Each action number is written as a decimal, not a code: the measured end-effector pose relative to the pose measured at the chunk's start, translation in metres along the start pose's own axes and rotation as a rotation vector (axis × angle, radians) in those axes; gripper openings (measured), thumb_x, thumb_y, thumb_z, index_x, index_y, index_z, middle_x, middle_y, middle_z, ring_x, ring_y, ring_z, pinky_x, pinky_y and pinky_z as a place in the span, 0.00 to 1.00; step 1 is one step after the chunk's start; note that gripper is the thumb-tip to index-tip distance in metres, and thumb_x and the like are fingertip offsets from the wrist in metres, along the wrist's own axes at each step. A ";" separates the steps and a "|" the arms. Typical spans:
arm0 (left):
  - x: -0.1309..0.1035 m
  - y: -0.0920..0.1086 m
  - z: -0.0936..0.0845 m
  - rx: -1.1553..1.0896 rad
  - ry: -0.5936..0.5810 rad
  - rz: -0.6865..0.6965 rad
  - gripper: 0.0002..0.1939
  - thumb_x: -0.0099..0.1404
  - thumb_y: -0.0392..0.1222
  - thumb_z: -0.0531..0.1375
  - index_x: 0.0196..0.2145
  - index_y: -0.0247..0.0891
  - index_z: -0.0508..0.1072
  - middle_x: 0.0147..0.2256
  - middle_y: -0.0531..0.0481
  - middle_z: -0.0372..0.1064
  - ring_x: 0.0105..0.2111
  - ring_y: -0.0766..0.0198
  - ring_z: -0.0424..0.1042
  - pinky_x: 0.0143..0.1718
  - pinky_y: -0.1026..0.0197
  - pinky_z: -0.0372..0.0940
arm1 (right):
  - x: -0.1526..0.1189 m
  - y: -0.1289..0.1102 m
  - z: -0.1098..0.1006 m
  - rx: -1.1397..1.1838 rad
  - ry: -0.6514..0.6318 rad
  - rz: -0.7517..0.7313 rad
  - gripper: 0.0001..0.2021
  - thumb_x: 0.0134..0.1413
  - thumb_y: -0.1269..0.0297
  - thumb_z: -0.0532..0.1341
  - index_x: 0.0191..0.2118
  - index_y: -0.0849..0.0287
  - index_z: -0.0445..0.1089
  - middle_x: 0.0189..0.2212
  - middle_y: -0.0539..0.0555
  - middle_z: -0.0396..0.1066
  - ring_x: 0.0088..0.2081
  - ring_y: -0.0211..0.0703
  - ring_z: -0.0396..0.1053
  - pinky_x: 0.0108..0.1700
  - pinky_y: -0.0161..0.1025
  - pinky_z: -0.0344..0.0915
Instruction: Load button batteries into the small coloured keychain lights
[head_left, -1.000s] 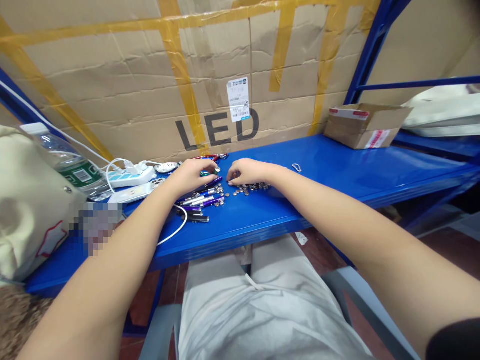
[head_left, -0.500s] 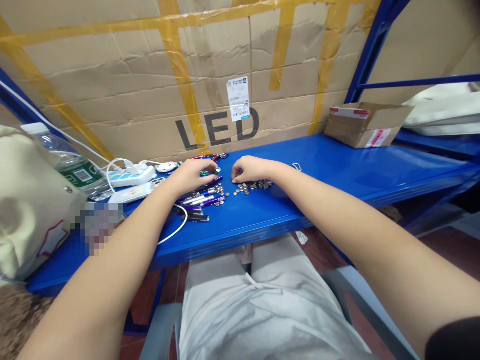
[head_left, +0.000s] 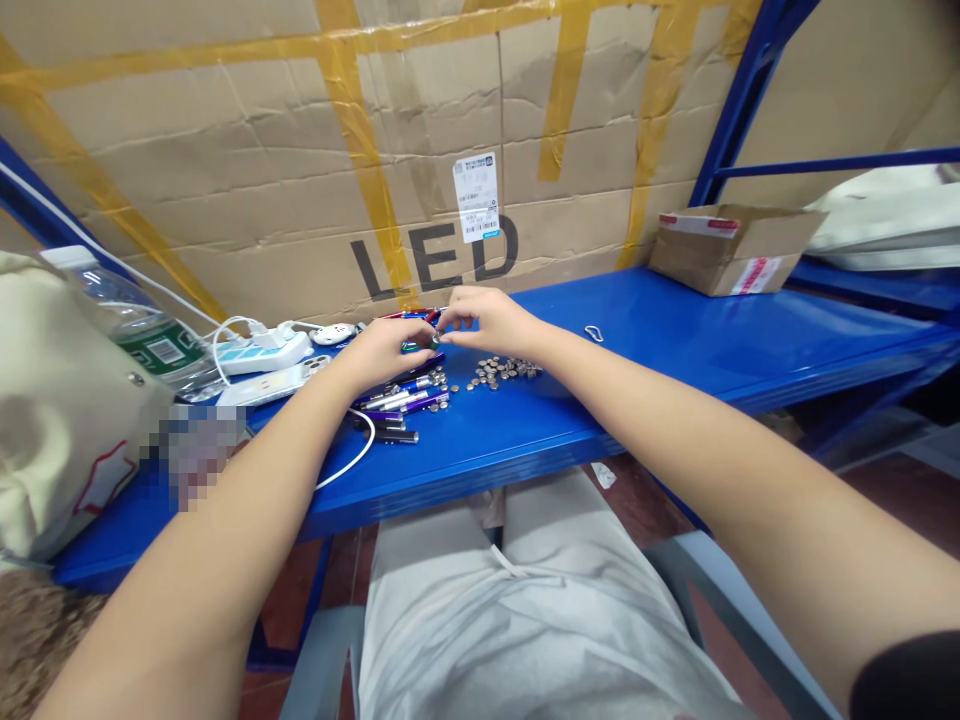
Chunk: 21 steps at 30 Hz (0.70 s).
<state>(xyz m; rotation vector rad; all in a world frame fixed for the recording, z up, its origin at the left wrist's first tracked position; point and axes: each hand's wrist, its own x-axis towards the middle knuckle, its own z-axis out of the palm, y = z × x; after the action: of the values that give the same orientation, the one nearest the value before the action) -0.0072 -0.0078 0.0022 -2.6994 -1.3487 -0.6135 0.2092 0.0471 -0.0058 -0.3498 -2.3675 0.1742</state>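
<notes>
1. My left hand (head_left: 391, 352) is up and to the left of the disc pile (head_left: 504, 372), thumb and fingers closed in a pinch around a small green tube (head_left: 433, 341) – its round end points toward my other hand.
2. My right hand (head_left: 484, 318) is just behind the pile, fingers curved and bunched, their tips at that round end. I cannot tell whether they pinch anything, as the spot is too small to see.
3. Left of the pile, near my left hand, lie more small tubes (head_left: 395, 402) in black, purple, silver and blue, with a few loose discs by their ends.
4. Further left of the pile, a white cord (head_left: 372, 432) curves over the blue table (head_left: 480, 440); past it lie a phone (head_left: 271, 385) and a power strip (head_left: 262, 352) with plugs in it.
5. Farthest left of the pile are a bottle (head_left: 161, 345) with a green label and a cream bag (head_left: 60, 400).
6. Right of the pile and a bit behind it is a metal clip (head_left: 593, 333); well beyond that sits a small open box (head_left: 724, 255).
7. Behind the pile stands a big taped carton (head_left: 285, 180) marked LED.
</notes>
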 end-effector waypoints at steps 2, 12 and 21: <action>0.000 0.000 0.000 -0.010 0.017 -0.001 0.15 0.62 0.48 0.58 0.43 0.39 0.76 0.38 0.49 0.77 0.38 0.59 0.74 0.42 0.61 0.65 | 0.000 -0.001 0.001 0.002 0.003 -0.009 0.07 0.55 0.66 0.62 0.39 0.61 0.75 0.33 0.53 0.67 0.35 0.39 0.64 0.40 0.40 0.60; 0.001 0.002 -0.001 -0.022 0.022 -0.008 0.14 0.62 0.48 0.58 0.41 0.39 0.76 0.38 0.49 0.77 0.39 0.58 0.74 0.42 0.60 0.65 | 0.001 -0.003 0.003 0.029 -0.021 0.038 0.09 0.54 0.66 0.62 0.41 0.61 0.75 0.31 0.52 0.69 0.34 0.39 0.63 0.39 0.38 0.59; -0.001 -0.003 0.000 0.002 0.024 -0.052 0.15 0.62 0.48 0.58 0.42 0.38 0.76 0.39 0.48 0.77 0.39 0.58 0.74 0.43 0.60 0.66 | -0.010 0.021 -0.037 -0.152 -0.210 0.440 0.13 0.49 0.61 0.65 0.40 0.60 0.76 0.31 0.53 0.73 0.32 0.40 0.67 0.36 0.38 0.61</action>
<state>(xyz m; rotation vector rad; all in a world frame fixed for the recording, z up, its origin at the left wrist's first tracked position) -0.0097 -0.0068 0.0017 -2.6544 -1.4173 -0.6462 0.2461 0.0647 0.0101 -0.9681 -2.4832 0.2463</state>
